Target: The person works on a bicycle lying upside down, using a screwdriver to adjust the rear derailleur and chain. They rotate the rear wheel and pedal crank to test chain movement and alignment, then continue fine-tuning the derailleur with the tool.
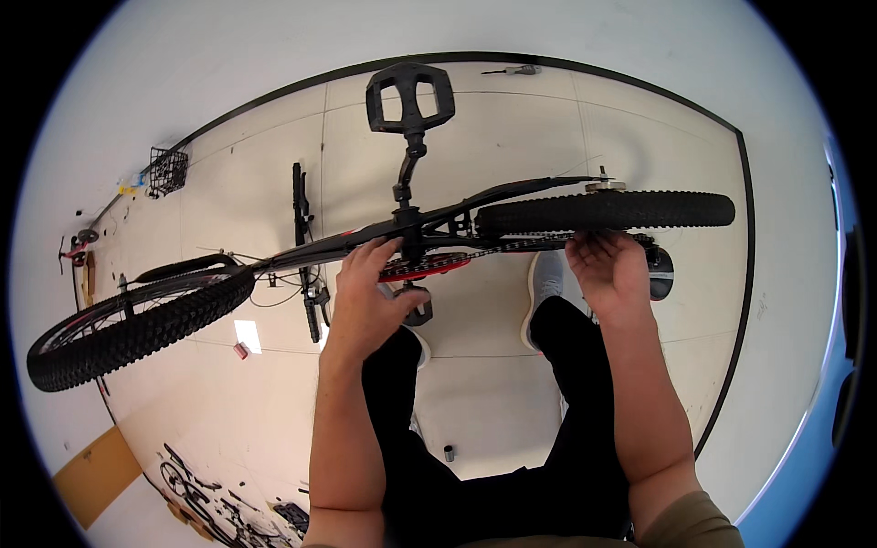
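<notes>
A dark bicycle (320,251) lies sideways across my view, with a knobby front tire (137,342) at left, a rear tire (621,208) at right and a black pedal (409,99) pointing upward. My left hand (370,292) has curved fingers on the frame by the red chainring (438,264), thumb near the lower pedal (417,309). My right hand (607,269) is at the chain and rear stay below the rear tire, fingers curled; what its fingertips grip is hidden. Under the bicycle, a handlebar (300,192) is visible.
My legs and shoes (548,283) are below the bicycle. A screwdriver-like tool (512,70) lies at the back, a black basket (167,172) at back left, a small red object (241,350) on the floor, a cylinder (449,453) between my legs, and bicycle parts (196,493) at lower left.
</notes>
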Action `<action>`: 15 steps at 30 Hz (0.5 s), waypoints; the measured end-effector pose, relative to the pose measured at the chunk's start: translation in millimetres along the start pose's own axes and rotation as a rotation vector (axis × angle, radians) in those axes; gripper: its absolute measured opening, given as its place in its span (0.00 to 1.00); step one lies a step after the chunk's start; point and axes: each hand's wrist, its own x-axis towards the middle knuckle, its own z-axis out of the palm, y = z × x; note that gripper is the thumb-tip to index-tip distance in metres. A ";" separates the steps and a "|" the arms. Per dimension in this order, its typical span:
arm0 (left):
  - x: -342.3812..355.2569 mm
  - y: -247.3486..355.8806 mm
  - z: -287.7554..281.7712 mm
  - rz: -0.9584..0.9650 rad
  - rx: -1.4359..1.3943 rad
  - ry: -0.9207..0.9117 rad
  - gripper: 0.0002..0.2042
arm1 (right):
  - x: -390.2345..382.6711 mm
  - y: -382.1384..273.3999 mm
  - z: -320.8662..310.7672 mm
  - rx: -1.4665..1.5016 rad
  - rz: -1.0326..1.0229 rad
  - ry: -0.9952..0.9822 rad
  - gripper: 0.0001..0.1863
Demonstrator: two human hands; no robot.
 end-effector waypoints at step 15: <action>0.3 8.0 62.7 0.238 0.097 0.303 0.06 | 45.5 -29.1 -40.5 0.096 0.041 0.061 0.11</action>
